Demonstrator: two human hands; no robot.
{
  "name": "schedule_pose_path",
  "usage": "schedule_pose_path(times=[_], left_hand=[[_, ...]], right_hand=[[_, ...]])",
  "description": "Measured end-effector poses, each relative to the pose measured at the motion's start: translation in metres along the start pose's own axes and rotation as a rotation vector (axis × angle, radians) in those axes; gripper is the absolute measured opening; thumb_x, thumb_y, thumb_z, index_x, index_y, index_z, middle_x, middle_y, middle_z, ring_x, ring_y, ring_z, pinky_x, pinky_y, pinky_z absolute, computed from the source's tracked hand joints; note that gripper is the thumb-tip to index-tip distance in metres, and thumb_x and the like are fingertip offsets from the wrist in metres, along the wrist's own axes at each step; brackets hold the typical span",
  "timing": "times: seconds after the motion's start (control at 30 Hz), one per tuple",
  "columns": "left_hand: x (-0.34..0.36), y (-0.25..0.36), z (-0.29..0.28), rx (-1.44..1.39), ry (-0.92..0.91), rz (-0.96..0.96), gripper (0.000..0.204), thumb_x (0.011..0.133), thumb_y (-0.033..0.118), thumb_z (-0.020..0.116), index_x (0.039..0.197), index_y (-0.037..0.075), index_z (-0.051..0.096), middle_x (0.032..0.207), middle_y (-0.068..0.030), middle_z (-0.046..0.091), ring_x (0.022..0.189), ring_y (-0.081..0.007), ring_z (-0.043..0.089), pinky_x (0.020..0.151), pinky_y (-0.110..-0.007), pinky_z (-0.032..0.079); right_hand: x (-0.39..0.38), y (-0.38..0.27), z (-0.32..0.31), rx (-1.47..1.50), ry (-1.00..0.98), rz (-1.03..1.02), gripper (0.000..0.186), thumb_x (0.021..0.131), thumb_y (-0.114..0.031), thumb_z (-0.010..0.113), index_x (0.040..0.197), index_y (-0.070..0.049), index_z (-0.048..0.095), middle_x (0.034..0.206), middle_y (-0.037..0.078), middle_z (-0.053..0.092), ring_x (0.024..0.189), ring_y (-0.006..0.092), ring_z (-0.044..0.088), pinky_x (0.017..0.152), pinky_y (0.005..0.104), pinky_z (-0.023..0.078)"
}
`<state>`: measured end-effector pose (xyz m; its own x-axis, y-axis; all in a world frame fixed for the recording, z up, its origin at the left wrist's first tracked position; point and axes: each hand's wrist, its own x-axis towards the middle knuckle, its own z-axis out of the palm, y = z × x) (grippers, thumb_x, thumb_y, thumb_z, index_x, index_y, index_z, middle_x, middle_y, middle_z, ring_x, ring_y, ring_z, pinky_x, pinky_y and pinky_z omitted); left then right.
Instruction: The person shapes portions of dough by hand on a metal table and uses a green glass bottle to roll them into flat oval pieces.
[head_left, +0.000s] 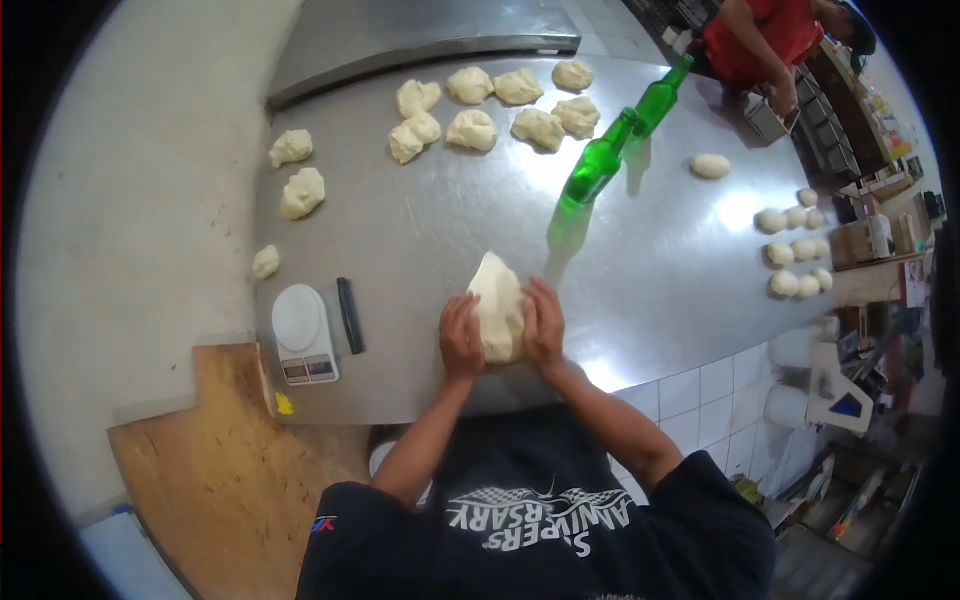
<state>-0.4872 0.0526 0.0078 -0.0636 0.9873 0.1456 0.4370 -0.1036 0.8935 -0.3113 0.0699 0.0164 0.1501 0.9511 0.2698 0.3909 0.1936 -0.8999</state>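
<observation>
A pale lump of dough (497,305) lies on the steel table (420,240) right in front of me. My left hand (460,337) presses against its left side and my right hand (544,322) against its right side, fingers curled over it. Both hands cup the dough between them. Two green glass bottles (598,162) (660,97) stand just beyond, to the right.
Several rough dough pieces (472,130) lie at the table's far side and left edge. Small round dough balls (797,250) sit in rows at the right. A white kitchen scale (303,333) and a black scraper (350,315) lie left. A person in red (760,40) works at the far right.
</observation>
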Motion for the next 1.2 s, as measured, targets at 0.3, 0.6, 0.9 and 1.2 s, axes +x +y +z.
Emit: schedule_pose_path(times=[0.3, 0.6, 0.9, 1.2], left_hand=[[0.023, 0.013, 0.027, 0.33, 0.096, 0.124, 0.045, 0.113, 0.031, 0.047, 0.14, 0.004, 0.07, 0.151, -0.0212, 0.063, 0.148, -0.0476, 0.048, 0.126, -0.053, 0.035], [0.025, 0.006, 0.02, 0.158, 0.273, 0.116, 0.04, 0.115, 0.029, 0.048, 0.127, 0.003, 0.074, 0.127, -0.0191, 0.073, 0.129, -0.0422, 0.063, 0.118, -0.052, 0.044], [0.141, 0.008, 0.025, -0.069, 0.138, -0.314, 0.042, 0.115, 0.028, 0.045, 0.113, 0.004, 0.079, 0.118, -0.0171, 0.079, 0.126, -0.0351, 0.067, 0.107, -0.046, 0.052], [0.11, 0.013, 0.043, 0.414, 0.39, 0.189, 0.03, 0.11, 0.027, 0.058, 0.112, 0.004, 0.078, 0.112, -0.0137, 0.079, 0.114, -0.0354, 0.069, 0.109, -0.05, 0.047]], right_hand=[[0.017, -0.006, 0.029, -0.281, -0.015, -0.211, 0.032, 0.11, -0.018, 0.057, 0.135, -0.002, 0.071, 0.144, 0.024, 0.066, 0.136, 0.0458, 0.06, 0.118, 0.0529, 0.046], [0.021, -0.005, 0.022, -0.187, -0.029, -0.086, 0.027, 0.109, -0.013, 0.06, 0.129, 0.0, 0.072, 0.135, 0.024, 0.07, 0.132, 0.0438, 0.064, 0.114, 0.0483, 0.05], [0.134, 0.015, 0.066, 0.106, 0.02, 0.154, 0.025, 0.111, -0.017, 0.057, 0.119, 0.001, 0.074, 0.116, 0.022, 0.077, 0.111, 0.0414, 0.073, 0.097, 0.0487, 0.057], [0.096, 0.018, 0.061, -0.316, -0.01, -0.237, 0.026, 0.111, -0.015, 0.056, 0.124, 0.0, 0.073, 0.126, 0.024, 0.073, 0.129, 0.0443, 0.064, 0.116, 0.052, 0.045]])
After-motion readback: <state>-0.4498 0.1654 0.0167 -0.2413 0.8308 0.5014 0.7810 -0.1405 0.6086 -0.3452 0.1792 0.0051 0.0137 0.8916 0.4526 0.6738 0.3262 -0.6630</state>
